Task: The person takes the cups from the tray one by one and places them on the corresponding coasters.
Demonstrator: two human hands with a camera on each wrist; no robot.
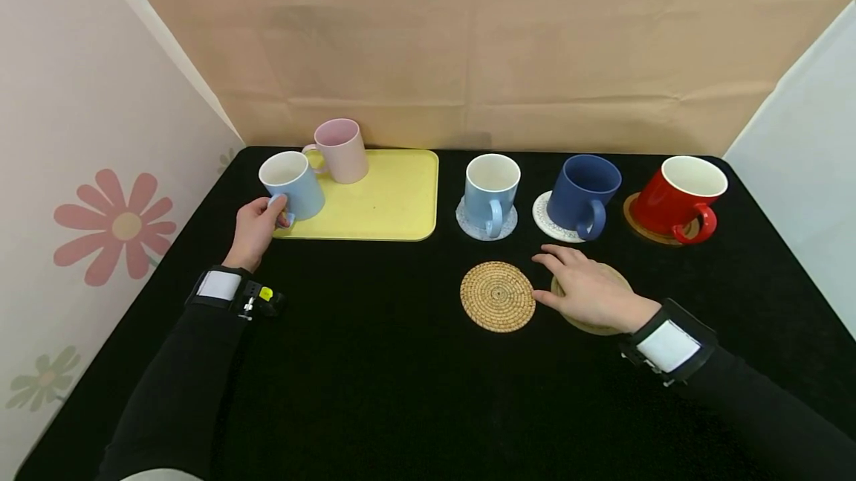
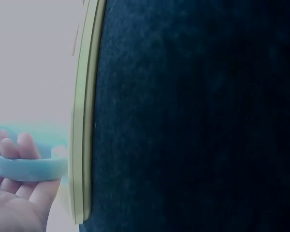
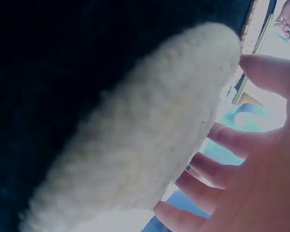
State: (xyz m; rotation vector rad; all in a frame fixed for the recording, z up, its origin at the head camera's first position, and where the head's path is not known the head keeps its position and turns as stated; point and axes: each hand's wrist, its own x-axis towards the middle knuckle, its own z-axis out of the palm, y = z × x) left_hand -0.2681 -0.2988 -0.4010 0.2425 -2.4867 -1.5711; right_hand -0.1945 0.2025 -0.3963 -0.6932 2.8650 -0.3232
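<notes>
My left hand (image 1: 253, 232) grips the handle of a light blue mug (image 1: 302, 195). This mug stands at the left front corner of a yellow tray (image 1: 404, 202). Fingers pass through its handle (image 2: 34, 169) in the left wrist view. Behind it on the tray is a pink mug (image 1: 348, 159). My right hand (image 1: 588, 291), fingers spread, is over a round beige coaster (image 1: 617, 277) and hides part of it. In the right wrist view the fingertips lie right along that coaster's edge. Beside the thumb lies a woven straw coaster (image 1: 498, 297).
Along the back right stand a second light blue mug (image 1: 483, 202) on a lacy coaster (image 1: 469, 224), a dark blue mug (image 1: 576, 195) on a white coaster (image 1: 550, 223), and a red mug (image 1: 658, 206) on a brown coaster (image 1: 631, 219). Walls border the black table (image 1: 374, 362) at back and sides.
</notes>
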